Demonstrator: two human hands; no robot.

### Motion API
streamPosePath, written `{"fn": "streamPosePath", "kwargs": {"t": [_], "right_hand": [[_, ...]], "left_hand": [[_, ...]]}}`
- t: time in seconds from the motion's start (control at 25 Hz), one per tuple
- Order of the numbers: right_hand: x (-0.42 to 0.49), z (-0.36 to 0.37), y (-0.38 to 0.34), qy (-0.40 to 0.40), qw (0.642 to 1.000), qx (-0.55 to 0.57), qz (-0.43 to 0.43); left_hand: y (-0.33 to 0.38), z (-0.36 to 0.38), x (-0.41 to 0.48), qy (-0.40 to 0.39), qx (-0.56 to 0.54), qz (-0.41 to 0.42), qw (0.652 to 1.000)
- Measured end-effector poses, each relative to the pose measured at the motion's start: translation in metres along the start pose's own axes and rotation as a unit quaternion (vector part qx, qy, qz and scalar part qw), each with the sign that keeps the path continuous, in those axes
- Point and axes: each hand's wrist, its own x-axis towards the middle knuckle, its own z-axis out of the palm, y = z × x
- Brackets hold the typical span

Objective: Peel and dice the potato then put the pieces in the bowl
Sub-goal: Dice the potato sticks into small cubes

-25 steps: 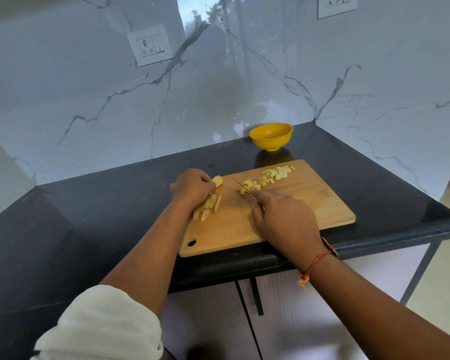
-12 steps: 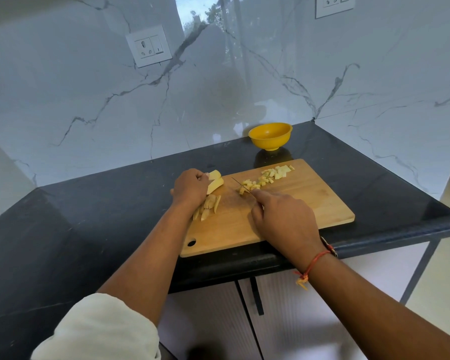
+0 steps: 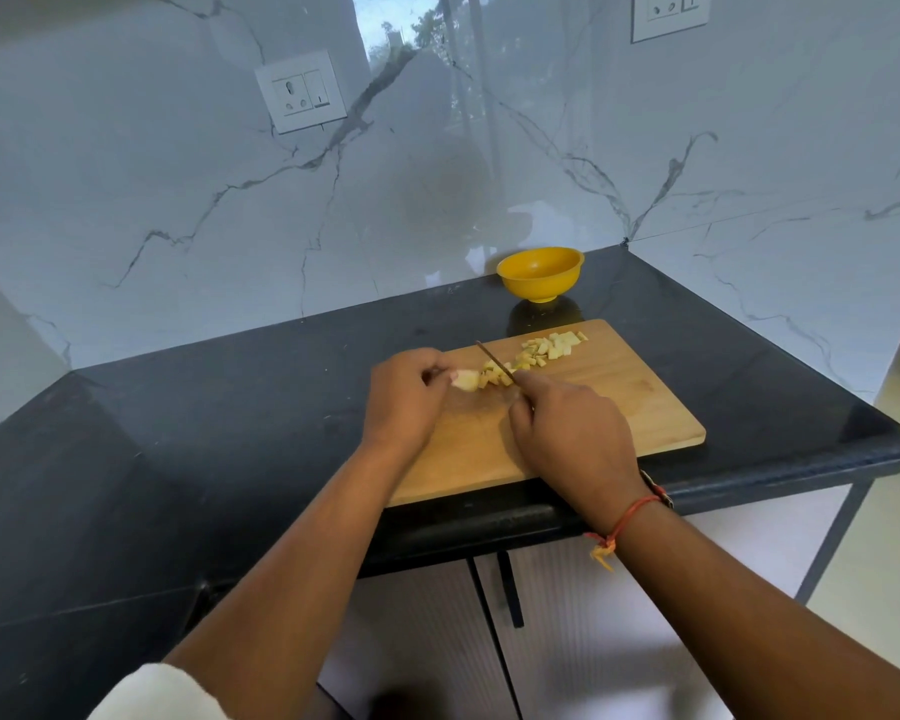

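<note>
Gripping the knife (image 3: 494, 362), right hand (image 3: 572, 433) cuts potato (image 3: 466, 380) (left hand (image 3: 404, 397) pinches it).

Soft, even daylight, moderately bright, cool cast. Glossy marble wall (image 3: 178, 174) carries window reflection (image 3: 411, 39) at top centre; pale glare patch just above bowl (image 3: 540, 272). Black counter (image 3: 230, 407) mirrors bowl. Shadows weak under your left hand (image 3: 404, 402) and right hand (image 3: 575, 433). Potato piece (image 3: 466, 380) in your left hand smeared, edges unclear. Knife (image 3: 494, 362) blade thin, dark, hard to read. Wide-angle bending at frame edges; sleeve (image 3: 157, 693) at bottom soft.
</note>
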Motion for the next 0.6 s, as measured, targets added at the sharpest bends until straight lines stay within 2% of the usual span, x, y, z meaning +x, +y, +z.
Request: {"fn": "streamPosePath", "kwargs": {"t": [0.2,0.32,0.48,0.6], "right_hand": [[0.002,-0.004,0.000,-0.026,1.000,-0.005,-0.011],[0.007,-0.009,-0.001,-0.076,0.997,-0.007,-0.002],[0.018,-0.017,-0.002,-0.147,0.989,0.008,0.008],[0.021,-0.016,-0.001,-0.148,0.989,0.002,0.026]], "left_hand": [[0.004,-0.001,-0.024,-0.040,0.054,0.054,0.996],[0.001,-0.005,-0.028,-0.072,0.062,0.046,0.994],[-0.001,-0.005,-0.024,-0.049,0.103,0.044,0.993],[-0.001,0.000,-0.020,-0.063,0.140,0.025,0.988]]}}
